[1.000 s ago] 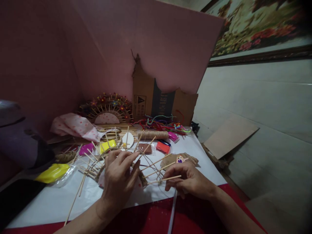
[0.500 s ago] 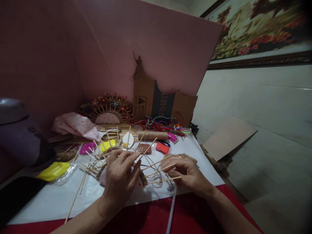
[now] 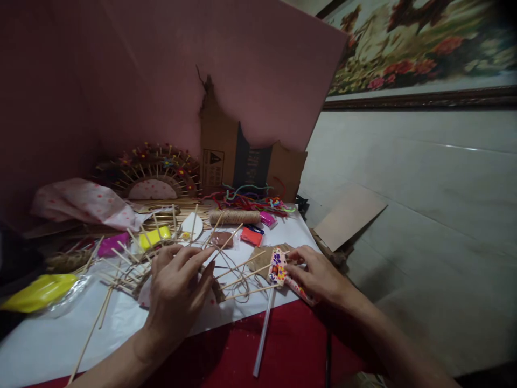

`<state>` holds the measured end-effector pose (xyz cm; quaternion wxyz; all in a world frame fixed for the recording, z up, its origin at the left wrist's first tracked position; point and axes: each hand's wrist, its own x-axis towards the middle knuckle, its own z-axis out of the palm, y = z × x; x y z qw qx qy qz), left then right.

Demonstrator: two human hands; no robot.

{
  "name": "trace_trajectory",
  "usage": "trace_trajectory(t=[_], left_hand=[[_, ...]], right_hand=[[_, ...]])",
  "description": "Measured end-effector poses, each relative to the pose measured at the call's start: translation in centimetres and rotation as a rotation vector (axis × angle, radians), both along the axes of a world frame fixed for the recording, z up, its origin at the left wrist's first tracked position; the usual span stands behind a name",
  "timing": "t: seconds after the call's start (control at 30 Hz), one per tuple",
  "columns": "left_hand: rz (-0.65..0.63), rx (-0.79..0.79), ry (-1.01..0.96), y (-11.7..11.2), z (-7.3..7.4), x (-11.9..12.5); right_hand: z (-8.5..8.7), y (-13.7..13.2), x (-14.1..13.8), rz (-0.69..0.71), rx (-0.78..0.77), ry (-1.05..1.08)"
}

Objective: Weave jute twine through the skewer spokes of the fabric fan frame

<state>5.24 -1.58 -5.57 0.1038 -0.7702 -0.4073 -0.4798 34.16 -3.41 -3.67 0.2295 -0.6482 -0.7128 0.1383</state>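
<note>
My left hand [image 3: 175,285] is closed on a half-round frame of thin wooden sticks [image 3: 246,276] with a brown, twine-like edge, its fingertips at the upper sticks. The sticks fan outward, and loose twine [image 3: 242,293] trails among those on the right. Part of the frame's dotted cloth middle [image 3: 144,293] shows beside my left hand. My right hand [image 3: 319,277] grips a flower-patterned glue gun [image 3: 278,268] just beyond the right stick tips. A clear glue stick [image 3: 264,334] juts from it toward me. My palm hides part of its handle.
Behind are a twine roll [image 3: 235,217], a red clay packet [image 3: 251,236], a brown packet [image 3: 223,240] and coloured pipe cleaners [image 3: 250,198]. A finished-looking flowered fan [image 3: 151,178] leans at the back left. Yellow packet [image 3: 40,292] lies left; cardboard [image 3: 258,258] lies under the glue gun.
My right hand has left the stick tips and twine and taken hold of the glue gun, whose patterned body now shows. My left hand stays on the frame. The view has swung right.
</note>
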Motion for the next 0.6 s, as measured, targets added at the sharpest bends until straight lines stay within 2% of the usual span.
trace_trajectory(t=[0.2,0.43,0.6], left_hand=[[0.007,0.023,-0.019,0.2,0.3,-0.3],[0.029,0.039,-0.056,0.4,0.7,-0.4],[0.035,0.031,-0.066,0.5,0.5,-0.5]], right_hand=[[-0.8,-1.3,-0.6,0.082,-0.108,-0.102],[-1.3,-0.7,-0.4,0.193,0.081,-0.018],[-0.4,-0.9,0.0,0.099,-0.033,0.064]])
